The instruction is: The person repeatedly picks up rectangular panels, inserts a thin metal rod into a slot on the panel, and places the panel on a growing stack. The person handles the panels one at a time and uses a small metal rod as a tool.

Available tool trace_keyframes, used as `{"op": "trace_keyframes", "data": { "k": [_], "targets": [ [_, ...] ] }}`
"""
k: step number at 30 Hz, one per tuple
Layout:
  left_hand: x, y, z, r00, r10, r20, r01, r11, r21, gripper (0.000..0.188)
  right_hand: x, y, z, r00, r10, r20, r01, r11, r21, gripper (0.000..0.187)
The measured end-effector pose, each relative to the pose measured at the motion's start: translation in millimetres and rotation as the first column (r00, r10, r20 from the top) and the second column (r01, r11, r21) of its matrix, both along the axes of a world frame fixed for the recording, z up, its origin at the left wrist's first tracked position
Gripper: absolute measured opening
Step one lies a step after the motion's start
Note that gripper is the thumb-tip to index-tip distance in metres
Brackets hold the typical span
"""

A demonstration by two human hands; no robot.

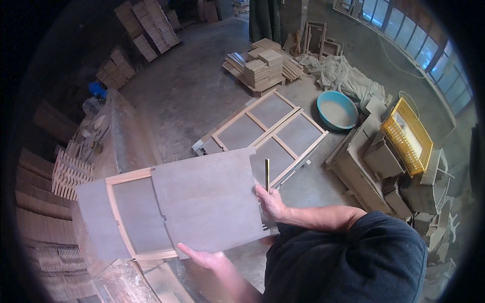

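A flat grey board (204, 197) lies in front of me, its left part over a wooden frame (119, 217) with grey panels. My left hand (209, 257) grips the board's near edge, thumb on top and fingers hidden underneath. At the board's right edge is my right hand (273, 203), closed, its thumb against that edge. A striped black-and-yellow pencil (267, 174) stands upright out of the right hand. Most of the right fingers are hidden behind the board.
Two wooden frames with grey panels (273, 130) lie ahead. Beyond are stacked boards (257, 73) on a pallet. To the right stand a turquoise basin (320, 108), a yellow crate (404, 131) and a dusty cabinet (356, 166). Stacked wooden pieces (45, 202) line the left.
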State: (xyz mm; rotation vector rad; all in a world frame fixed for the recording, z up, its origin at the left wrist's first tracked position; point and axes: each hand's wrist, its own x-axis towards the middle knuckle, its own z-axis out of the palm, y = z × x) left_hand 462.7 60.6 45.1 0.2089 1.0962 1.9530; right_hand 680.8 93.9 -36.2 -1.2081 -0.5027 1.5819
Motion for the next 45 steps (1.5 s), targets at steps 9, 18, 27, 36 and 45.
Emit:
{"op": "trace_keyframes", "data": {
  "k": [9, 18, 27, 36, 45],
  "targets": [
    [127, 20, -99, 0.983, -0.133, 0.127, 0.160, 0.959, -0.235, 0.078, 103, 40, -59, 0.835, 0.009, 0.551, 0.087, 0.985, -0.149, 0.081],
    [348, 65, -253, 0.973, -0.069, 0.222, 0.199, 0.743, -0.639, 0.056, 358, 139, -155, 0.805, 0.164, 0.571, -0.072, 0.981, -0.181, 0.056],
    [508, 118, -327, 0.671, -0.067, 0.738, 0.548, 0.716, -0.433, 0.028, 523, 229, -207, 0.788, 0.245, 0.564, -0.159, 0.967, -0.198, 0.041],
    [553, 163, -377, 0.582, -0.190, 0.791, 0.667, 0.667, -0.332, 0.038, 571, 295, -270, 0.755, 0.254, 0.605, -0.237, 0.965, -0.110, 0.032],
    [400, 91, -496, -0.127, -0.977, 0.171, -0.199, -0.144, -0.969, 0.034, 595, 317, -301, 0.064, 0.384, 0.921, -0.284, 0.892, -0.352, 0.059]
  ]
}}
